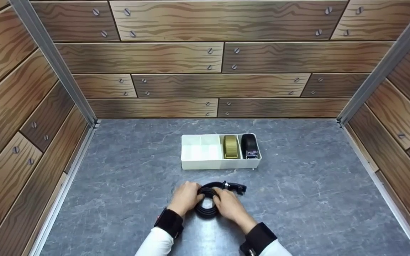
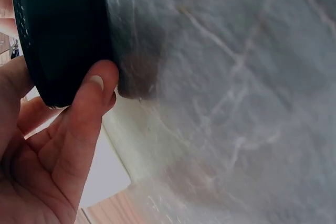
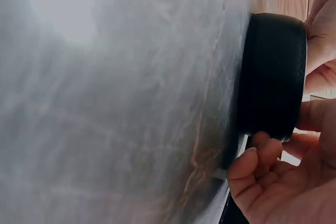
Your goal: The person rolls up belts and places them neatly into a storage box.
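Note:
A black belt (image 1: pixel 206 212) lies coiled on edge in front of me, its buckle end (image 1: pixel 236 187) trailing off to the right. My left hand (image 1: pixel 184 196) grips the left side of the coil, thumb inside the ring and fingers outside. On the opposite side my right hand (image 1: pixel 229 204) holds it the same way. In the left wrist view, fingertips press the outer face of the rolled belt (image 2: pixel 63 35). The right wrist view shows the stitched belt (image 3: pixel 273 72) pinched between thumb and fingers, close over the tabletop.
Beyond the hands stands a white divided box (image 1: pixel 205 164). A rolled gold belt (image 1: pixel 230 146) and a rolled black belt (image 1: pixel 249 144) sit in its right compartments. Wood-patterned walls (image 1: pixel 176 57) enclose the grey marbled tabletop (image 1: pixel 126 170) at the back and sides.

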`<state>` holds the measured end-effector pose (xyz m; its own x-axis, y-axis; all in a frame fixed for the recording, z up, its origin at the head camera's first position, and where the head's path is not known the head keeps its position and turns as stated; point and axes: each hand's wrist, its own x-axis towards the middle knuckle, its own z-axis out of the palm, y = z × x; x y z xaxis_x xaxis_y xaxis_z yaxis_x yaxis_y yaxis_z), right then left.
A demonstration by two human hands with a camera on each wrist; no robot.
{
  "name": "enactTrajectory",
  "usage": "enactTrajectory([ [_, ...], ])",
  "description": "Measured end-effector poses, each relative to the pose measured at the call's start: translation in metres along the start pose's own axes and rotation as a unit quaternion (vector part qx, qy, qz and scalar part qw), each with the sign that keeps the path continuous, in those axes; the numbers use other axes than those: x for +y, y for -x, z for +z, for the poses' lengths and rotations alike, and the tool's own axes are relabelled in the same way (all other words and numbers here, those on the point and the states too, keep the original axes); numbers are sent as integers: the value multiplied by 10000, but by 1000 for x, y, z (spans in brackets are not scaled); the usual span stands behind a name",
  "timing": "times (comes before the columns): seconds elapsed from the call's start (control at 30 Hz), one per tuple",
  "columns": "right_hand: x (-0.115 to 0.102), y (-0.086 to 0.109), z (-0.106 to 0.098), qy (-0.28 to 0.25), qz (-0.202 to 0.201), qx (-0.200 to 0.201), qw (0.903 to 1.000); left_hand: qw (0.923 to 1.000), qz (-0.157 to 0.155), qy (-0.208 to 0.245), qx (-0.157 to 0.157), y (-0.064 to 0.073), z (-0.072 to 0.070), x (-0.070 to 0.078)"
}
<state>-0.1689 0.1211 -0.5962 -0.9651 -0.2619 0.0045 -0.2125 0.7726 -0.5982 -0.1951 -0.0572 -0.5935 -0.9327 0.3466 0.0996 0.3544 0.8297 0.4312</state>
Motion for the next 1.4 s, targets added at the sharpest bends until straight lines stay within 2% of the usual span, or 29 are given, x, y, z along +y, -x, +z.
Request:
enactTrajectory([
  [0.1,-2,3,-1,-57,362,169,9992,9999,-78,99,32,1,1,2],
  [0.17,-4,5,-2,-132,637,154,9978,9998,-111,148,34,1,1,3],
  [0.27,-6,7,-3,-107,772,19,9970,9999,-106,88,28,1,0,4],
  [0.53,-3,3,-4,163,199,-231,9994,9995,29,14,-313,-2,-5,3],
  [0.73,1,3,-3,228,-318,-121,9992,9988,373,-273,-132,-1,-2,3],
  [0.93,2,3,-3,120,-272,-162,9994,9977,373,-565,-89,-3,-2,4],
  [1.07,1,2,-2,310,-363,-108,9988,9959,478,-752,-165,-5,-4,5],
  [1.2,-2,2,-3,546,-422,26,9976,9960,546,-673,-201,-4,-4,4],
  [1.4,-22,6,-25,706,91,102,9974,9963,674,-530,4,2,-1,0],
])
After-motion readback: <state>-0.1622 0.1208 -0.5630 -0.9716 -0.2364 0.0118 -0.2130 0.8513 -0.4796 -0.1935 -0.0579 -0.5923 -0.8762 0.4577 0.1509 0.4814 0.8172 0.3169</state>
